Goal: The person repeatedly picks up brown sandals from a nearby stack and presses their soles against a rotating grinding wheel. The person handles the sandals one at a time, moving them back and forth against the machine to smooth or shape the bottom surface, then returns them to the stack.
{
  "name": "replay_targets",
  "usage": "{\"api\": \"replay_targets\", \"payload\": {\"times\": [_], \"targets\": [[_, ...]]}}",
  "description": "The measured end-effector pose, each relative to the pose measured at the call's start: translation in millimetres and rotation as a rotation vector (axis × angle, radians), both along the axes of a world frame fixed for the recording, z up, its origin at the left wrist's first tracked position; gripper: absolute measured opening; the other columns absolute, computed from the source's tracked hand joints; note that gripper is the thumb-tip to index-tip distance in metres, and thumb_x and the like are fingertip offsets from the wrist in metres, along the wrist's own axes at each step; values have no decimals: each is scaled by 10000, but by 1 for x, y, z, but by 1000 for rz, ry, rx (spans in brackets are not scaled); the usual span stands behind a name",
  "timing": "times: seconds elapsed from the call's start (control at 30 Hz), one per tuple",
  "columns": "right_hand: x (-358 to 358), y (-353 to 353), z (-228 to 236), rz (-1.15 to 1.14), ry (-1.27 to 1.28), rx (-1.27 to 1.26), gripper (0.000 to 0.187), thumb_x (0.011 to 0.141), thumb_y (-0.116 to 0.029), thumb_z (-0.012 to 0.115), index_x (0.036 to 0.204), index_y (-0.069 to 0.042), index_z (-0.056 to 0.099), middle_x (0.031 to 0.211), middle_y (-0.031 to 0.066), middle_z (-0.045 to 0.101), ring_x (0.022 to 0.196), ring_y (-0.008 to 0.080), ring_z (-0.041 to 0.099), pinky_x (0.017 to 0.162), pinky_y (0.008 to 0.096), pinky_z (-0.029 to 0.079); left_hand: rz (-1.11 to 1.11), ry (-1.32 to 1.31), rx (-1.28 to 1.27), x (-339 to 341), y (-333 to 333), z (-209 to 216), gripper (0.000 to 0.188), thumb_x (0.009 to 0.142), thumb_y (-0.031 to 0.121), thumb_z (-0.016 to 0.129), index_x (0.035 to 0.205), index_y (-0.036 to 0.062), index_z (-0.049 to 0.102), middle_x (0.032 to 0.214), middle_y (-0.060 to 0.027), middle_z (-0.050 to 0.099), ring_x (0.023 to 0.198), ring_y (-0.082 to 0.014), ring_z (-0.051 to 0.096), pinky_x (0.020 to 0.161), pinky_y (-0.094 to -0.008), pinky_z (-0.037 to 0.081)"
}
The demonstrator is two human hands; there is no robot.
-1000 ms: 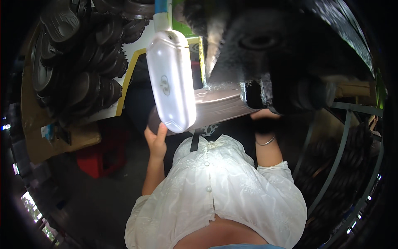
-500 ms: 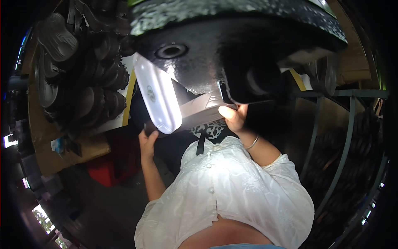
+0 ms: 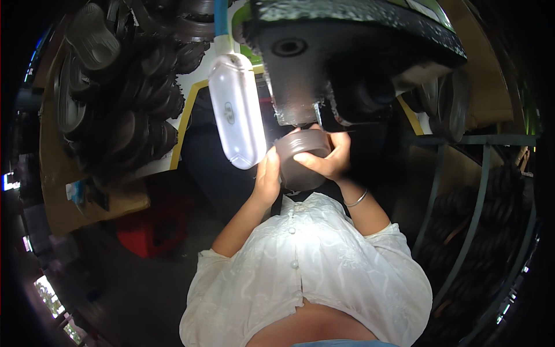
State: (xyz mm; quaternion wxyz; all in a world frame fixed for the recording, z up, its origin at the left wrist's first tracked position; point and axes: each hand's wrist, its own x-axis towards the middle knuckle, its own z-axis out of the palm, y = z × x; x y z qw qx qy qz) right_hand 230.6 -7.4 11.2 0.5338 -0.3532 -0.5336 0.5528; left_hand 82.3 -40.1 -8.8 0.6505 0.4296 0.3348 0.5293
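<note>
A brown sole (image 3: 299, 177) sits end-on between the hands, just below the black machine (image 3: 324, 69) (whether they touch, I cannot tell): the left hand (image 3: 267, 180) grips its left side, the right hand (image 3: 335, 159) grasps it, thumb across the near face. The step looks like steadying; the next move calls for a firm two-handed hold. Leftward glows a lamp (image 3: 238, 113), then dark sandals (image 3: 95, 40) heaped by the counter's (image 3: 182, 128) yellow edge.
</note>
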Motion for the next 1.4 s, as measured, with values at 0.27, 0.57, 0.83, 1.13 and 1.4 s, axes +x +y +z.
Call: {"api": "replay_targets", "payload": {"times": [0.27,0.57,0.83,1.13,1.4], "targets": [[27,-7,-3,-254,-275,235,503,561,-363,815,844,-8,599,833,87,584,763,158,574,674,247,467,-94,-173,-228,18,11,21,329,930,207,432,1110,-47,540,1032,-107,588,916,-138,554,827,-259,426],[14,-10,-6,-277,-231,294,447,580,-310,813,826,-5,598,788,90,593,715,156,580,639,241,470,163,-277,-302,23,17,1,178,917,180,471,874,23,544,814,-33,542,732,-90,496,689,-239,413],[30,-6,-7,-213,-225,298,494,585,-371,802,827,3,589,794,71,585,719,130,555,647,232,450,-132,-1333,-756,2,29,-15,231,941,221,401,787,86,510,735,-39,525,611,-124,506,651,-283,435],[0,-13,-15,-518,410,-15,643,691,-552,651,979,-5,473,870,50,538,788,123,545,712,251,459,226,889,547,5,7,26,413,676,359,729,852,11,596,757,-116,586,635,-228,569,576,-305,461],[-21,-29,-35,-369,442,-29,396,898,-325,444,1092,19,418,1031,99,497,934,141,483,834,278,391,217,1003,615,-26,40,57,375,611,330,781,739,22,609,600,-54,578,494,-181,555,494,-280,461]]}}
